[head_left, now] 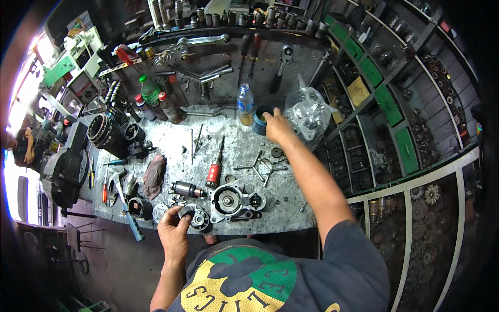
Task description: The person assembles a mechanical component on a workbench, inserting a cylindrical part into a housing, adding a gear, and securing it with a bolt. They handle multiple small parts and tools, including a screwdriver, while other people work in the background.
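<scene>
Left hand (pixel 174 229) is at the near edge of the workbench (pixel 291 205), fingers curled around a round grey metal part (pixel 196 216) that rests on the bench top. The part lies just beyond and to the right of the palm, thumb and fingertips gripping its left rim. Directly right of the part, touching or nearly touching it, sits a larger motor housing (pixel 231 200) with a round face turned upward.

Right hand (pixel 275 127) is stretched far across the bench with the arm fully extended. Its fingertips are at the rim of a small blue tub (pixel 260 120) standing near the back of the bench. The tub lies just left of the hand, under the fingertips. Whether the fingers are dipping in or gripping the rim cannot be told; the hand appears loosely cupped, not clenched.

Beside the tub on its left stands a clear plastic bottle (pixel 245 104). To the right of the hand lies a clear plastic bag (pixel 311 112) holding metal pieces. Between the two hands, mid-bench, lie a red-handled tool (pixel 214 169) and a cross-shaped wrench (pixel 262 167). A cylindrical rotor (pixel 187 190) lies just beyond the left hand, and a hammer with a blue handle (pixel 127 205) lies to its left.
</scene>
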### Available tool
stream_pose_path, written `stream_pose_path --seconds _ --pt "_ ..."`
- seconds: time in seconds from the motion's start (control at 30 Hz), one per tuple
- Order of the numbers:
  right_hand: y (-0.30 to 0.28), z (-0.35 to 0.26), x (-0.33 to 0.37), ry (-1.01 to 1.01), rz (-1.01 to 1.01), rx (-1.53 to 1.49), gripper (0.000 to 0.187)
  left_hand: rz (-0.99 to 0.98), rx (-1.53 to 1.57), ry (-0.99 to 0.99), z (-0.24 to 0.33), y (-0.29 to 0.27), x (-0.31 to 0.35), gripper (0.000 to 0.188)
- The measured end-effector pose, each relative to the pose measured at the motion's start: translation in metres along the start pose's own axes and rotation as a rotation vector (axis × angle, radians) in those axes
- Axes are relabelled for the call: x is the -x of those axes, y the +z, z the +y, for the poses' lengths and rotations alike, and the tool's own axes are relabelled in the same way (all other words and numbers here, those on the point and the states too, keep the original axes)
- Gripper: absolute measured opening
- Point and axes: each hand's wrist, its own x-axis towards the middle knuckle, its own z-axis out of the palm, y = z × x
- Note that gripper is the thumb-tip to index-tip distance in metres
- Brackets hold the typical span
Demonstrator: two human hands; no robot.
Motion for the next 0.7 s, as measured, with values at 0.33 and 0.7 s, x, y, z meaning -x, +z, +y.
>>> stream_pose_path --seconds 0.33,0.7 --pt "0.022 0.007 -0.104 0.211 -0.659 0.522 0.07 0.044 -0.507 0.653 0.022 0.0 0.006 0.032" --pt "-0.052 -0.022 -0.032 0.038 -0.218 0.03 0.089 0.037 -0.278 0.687 0.02 -0.009 -0.004 0.034"
